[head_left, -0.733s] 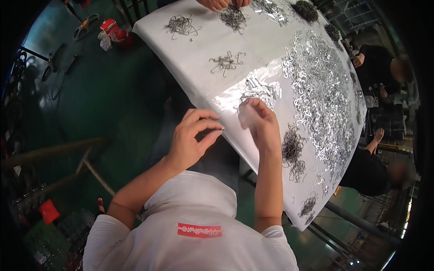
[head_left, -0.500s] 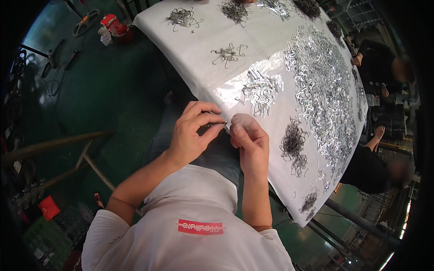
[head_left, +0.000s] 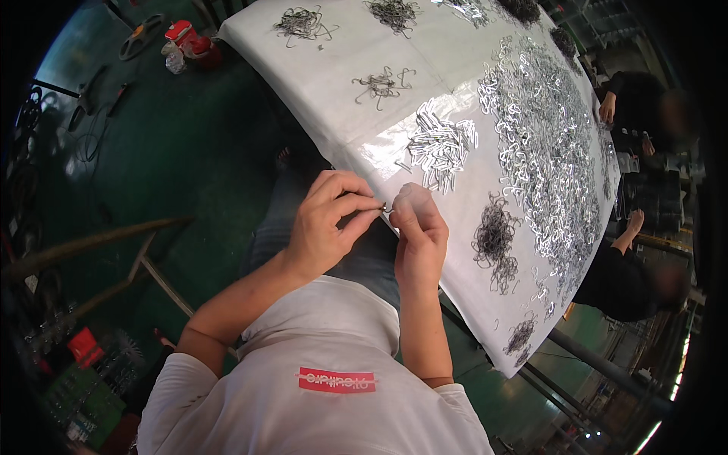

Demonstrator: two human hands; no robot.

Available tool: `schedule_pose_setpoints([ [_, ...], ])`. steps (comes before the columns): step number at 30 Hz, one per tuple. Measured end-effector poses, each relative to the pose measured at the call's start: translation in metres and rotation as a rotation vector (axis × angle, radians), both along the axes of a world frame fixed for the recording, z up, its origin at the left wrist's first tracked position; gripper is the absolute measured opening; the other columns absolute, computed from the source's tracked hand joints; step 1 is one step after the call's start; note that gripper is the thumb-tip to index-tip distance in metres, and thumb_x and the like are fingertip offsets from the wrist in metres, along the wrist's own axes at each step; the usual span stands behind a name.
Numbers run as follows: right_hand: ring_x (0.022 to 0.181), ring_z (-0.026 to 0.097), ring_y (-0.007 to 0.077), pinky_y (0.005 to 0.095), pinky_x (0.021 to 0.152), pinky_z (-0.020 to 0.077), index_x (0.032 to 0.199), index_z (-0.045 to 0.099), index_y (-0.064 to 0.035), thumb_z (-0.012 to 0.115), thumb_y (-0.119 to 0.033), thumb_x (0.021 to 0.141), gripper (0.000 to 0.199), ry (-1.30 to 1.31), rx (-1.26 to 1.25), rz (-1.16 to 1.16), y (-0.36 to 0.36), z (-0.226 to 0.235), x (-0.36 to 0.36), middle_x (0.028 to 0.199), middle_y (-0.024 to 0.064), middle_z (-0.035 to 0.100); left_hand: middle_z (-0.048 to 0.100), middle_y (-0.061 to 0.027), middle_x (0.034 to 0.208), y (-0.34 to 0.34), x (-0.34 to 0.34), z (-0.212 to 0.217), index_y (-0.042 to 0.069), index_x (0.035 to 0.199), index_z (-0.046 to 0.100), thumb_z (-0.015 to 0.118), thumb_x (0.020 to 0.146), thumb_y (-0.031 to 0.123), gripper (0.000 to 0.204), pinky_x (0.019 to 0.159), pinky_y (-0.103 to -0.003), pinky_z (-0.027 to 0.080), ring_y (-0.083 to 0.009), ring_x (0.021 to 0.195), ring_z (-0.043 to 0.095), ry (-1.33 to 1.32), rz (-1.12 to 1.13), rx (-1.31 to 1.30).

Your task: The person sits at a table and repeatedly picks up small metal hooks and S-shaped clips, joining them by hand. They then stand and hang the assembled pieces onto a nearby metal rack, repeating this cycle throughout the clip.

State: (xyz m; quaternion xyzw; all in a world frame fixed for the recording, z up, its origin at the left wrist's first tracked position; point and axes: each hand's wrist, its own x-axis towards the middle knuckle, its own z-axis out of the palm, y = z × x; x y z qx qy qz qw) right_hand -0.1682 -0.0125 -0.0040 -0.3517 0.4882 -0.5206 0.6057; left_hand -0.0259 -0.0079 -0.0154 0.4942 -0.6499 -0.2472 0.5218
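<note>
In front of my body, over the table's near edge, my left hand (head_left: 330,216) pinches a small dark metal hook (head_left: 388,210) between thumb and forefinger. My right hand (head_left: 419,227) is closed close beside it, thumb against fingers, at the hook's curved end. Whether a second small piece sits between the right fingertips is hidden. Just beyond the hands lies a pile of short, shiny silver metal sleeves (head_left: 444,148) on clear plastic. A tangle of dark wire hooks (head_left: 494,241) lies to the right of my right hand.
The white-covered table (head_left: 334,98) bears a broad heap of silver hooks (head_left: 546,159), with smaller piles of wire hooks (head_left: 383,83) around it. Two people work at the right side; one person's hand (head_left: 607,108) is at the table edge. A red container (head_left: 182,32) stands on the floor.
My hands stay together, with the right fingers slightly shifted and the hook's curve now showing between them. At the right, a co-worker's hand has moved a little.
</note>
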Motion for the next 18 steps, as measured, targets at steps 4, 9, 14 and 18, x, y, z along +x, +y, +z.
schedule_pose_setpoints([
  [4,0.083,0.048,0.0107,0.0227,0.072,0.0417,0.088,0.059,-0.0012,0.062,0.000,0.085,0.005,0.258,-0.361,-0.065,0.009,-0.008,0.003,0.099,0.0053,0.046,0.062,-0.0048,0.092,-0.003,-0.002,-0.007,0.004,0.086,0.070,0.071,0.069,-0.003,0.018,0.071,-0.030,0.048,-0.0217,0.087,0.056,0.061,-0.066,0.051],
  [9,0.077,0.047,0.0106,0.0217,0.065,0.0419,0.086,0.060,-0.0015,0.063,0.002,0.083,0.006,0.299,-0.414,-0.126,0.018,-0.013,-0.002,0.097,0.0064,0.044,0.065,-0.0024,0.093,-0.044,-0.008,-0.044,0.007,0.089,0.072,0.070,0.073,0.004,0.017,0.073,-0.031,0.047,-0.0189,0.083,0.059,-0.061,-0.086,-0.035],
  [14,0.073,0.047,0.0095,0.0209,0.063,0.0408,0.086,0.060,-0.0017,0.063,0.002,0.083,0.006,0.306,-0.416,-0.110,0.021,-0.015,-0.003,0.098,0.0061,0.045,0.062,0.0000,0.087,-0.085,-0.029,-0.077,0.008,0.091,0.069,0.060,0.075,0.010,0.018,0.079,-0.034,0.039,-0.0167,0.089,0.055,-0.580,-0.097,-0.318],
  [18,0.071,0.046,0.0090,0.0205,0.062,0.0403,0.086,0.060,-0.0015,0.063,0.000,0.083,0.005,0.321,-0.405,-0.100,0.023,-0.016,-0.002,0.098,0.0061,0.045,0.058,-0.0001,0.081,-0.099,-0.035,-0.084,0.009,0.080,0.063,0.058,0.074,0.012,0.009,0.078,-0.036,0.036,-0.0165,0.086,0.052,-0.818,-0.093,-0.393],
])
